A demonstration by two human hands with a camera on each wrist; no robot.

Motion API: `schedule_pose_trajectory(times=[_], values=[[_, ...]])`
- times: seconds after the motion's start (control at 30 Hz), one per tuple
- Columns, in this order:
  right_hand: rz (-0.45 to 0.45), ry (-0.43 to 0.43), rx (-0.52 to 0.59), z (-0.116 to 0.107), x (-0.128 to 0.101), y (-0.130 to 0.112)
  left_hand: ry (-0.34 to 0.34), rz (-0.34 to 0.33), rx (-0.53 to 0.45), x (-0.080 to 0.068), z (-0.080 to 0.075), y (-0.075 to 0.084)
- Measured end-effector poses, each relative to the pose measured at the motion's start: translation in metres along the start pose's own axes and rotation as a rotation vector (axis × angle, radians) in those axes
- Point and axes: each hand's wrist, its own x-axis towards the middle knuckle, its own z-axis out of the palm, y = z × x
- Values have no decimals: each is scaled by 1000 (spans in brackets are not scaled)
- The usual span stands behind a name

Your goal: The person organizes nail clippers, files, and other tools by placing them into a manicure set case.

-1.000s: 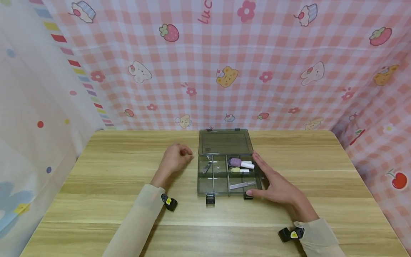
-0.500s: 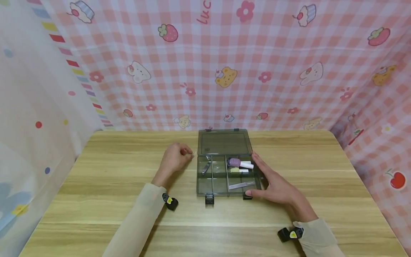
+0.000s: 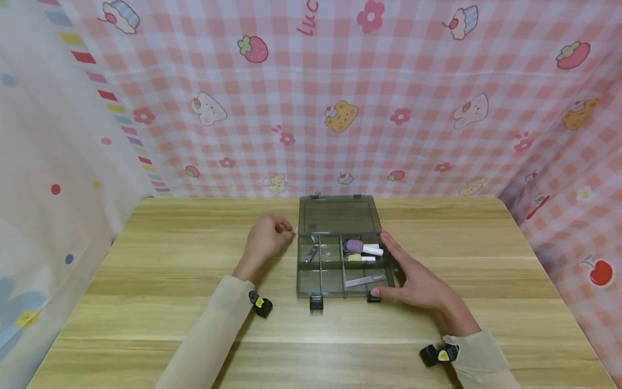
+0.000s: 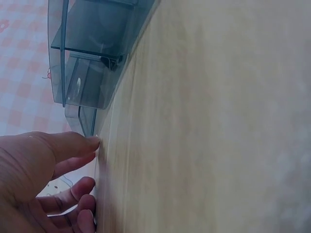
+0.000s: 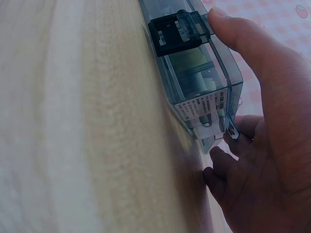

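An open smoky-clear organizer box (image 3: 308, 281) lies at the middle of the wooden table (image 3: 170, 259), its lid (image 3: 339, 216) folded back. Inside are a purple bottle (image 3: 355, 246), a yellow stick (image 3: 359, 257), a metal clipper (image 3: 312, 253) and a grey file (image 3: 365, 280). My left hand (image 3: 264, 240) rests on the table by the box's rear left corner, thumb and fingers pinched on a tiny pale thing too small to name. My right hand (image 3: 418, 281) lies along the box's right wall, fingers fairly straight, thumb at the front right latch (image 5: 180, 31).
Pink checked cloth (image 3: 340, 108) walls the table at the back and right, pale cloth at the left. Two black latches (image 3: 316, 302) stick out from the box's front. Bare wood lies to the left, right and front of the box.
My left hand has crept slightly right and back, closer to the box's rear left corner. The right hand and the box have stayed put.
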Motion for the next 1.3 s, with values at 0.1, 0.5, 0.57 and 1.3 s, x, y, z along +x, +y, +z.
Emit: schedule_pose_trajectory(times=[0.1, 0.5, 0.57, 1.3], values=[[-1, 0, 1, 0, 0, 0, 10, -1, 4, 0, -1, 1], [3, -2, -3, 1, 1, -1, 14, 18, -55, -3, -5, -5], [2, -1, -3, 1, 1, -2, 15, 13, -88, -5, -7, -7], [-3, -3, 3, 1, 0, 1, 28, 103, -331, -25, -27, -3]])
